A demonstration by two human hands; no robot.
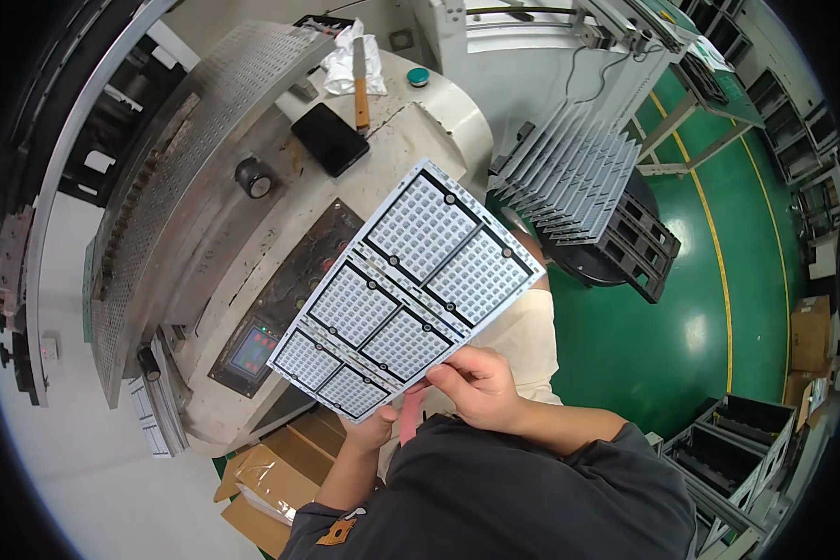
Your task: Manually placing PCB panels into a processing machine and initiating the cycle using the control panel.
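A flat white panel [356, 305], patterned with black-bordered grids of small squares like a printed circuit board panel, is held tilted in front of my body. My right hand [479, 385] grips its right edge, with the thumb on top and the other fingers partly beneath. At the near corner my left hand [373, 427] holds the panel from below; most of its fingers are hidden behind it. Beyond the panel is the pale machine table [406, 140]. Its control panel [252, 353], with a small lit screen, is partly covered by the held board.
On the machine table lie a black phone-like slab [330, 139], a wooden-handled knife [360, 98], a white cloth [345, 62] and a green button [418, 77]. A rack of upright grey panels [569, 173] stands at right. Cardboard boxes [285, 462] sit low left, black crates [733, 443] low right.
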